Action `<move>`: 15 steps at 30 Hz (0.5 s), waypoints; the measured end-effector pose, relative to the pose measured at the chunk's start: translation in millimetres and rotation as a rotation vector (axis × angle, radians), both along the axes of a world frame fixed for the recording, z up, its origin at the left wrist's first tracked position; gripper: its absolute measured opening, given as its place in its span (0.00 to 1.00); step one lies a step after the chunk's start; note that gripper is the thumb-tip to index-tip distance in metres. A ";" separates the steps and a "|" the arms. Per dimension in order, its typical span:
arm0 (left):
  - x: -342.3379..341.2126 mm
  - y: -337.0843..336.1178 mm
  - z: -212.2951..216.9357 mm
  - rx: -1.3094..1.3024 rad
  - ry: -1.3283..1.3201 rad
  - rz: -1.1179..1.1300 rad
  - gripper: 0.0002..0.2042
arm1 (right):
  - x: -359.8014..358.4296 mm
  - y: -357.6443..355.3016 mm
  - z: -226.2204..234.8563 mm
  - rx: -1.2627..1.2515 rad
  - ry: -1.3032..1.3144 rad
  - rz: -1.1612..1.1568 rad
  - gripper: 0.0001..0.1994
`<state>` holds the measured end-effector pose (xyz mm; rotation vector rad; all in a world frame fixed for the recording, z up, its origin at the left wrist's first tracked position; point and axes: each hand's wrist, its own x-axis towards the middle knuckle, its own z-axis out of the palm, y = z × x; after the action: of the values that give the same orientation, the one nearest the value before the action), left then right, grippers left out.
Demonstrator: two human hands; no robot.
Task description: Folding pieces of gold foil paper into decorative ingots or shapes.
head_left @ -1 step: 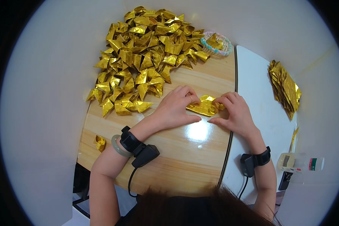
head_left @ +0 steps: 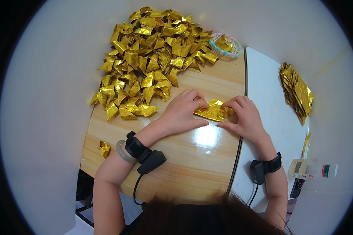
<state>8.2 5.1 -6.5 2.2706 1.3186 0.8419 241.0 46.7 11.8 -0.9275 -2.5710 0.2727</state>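
Note:
A partly folded piece of shiny gold foil paper (head_left: 213, 111) lies flat on the wooden table, between my two hands. My left hand (head_left: 184, 111) has its curled fingers on the paper's left end, and the thumb points right, just below the near edge. On the right end rest the bent fingers of my right hand (head_left: 242, 115), its thumb angled toward the left one. The thumb tips are apart. What the fingertips do against the paper is partly hidden.
A large heap of folded gold paper ingots (head_left: 149, 58) fills the far left of the wooden table (head_left: 184, 168). Beside it stands a small pastel-rimmed basket (head_left: 239, 49). On the white surface at right are a stack of gold sheets (head_left: 296, 92) and a clear bottle (head_left: 312, 169). One gold piece (head_left: 104, 149) lies by my left forearm.

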 end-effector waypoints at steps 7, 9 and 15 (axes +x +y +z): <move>1.6 -3.2 3.1 0.158 0.031 0.039 0.14 | 0.4 -0.1 -0.9 -0.039 -0.014 0.053 0.23; 1.9 -2.5 3.0 0.214 0.088 -0.007 0.14 | -0.2 0.3 -0.8 0.008 0.110 0.131 0.22; -1.2 -1.7 -1.9 0.059 0.014 -0.100 0.12 | 8.5 2.1 -2.6 -0.176 0.107 0.096 0.20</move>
<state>7.0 3.4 -8.4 2.3703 1.1901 0.8415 249.5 48.8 9.2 -0.8265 -2.5264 0.5682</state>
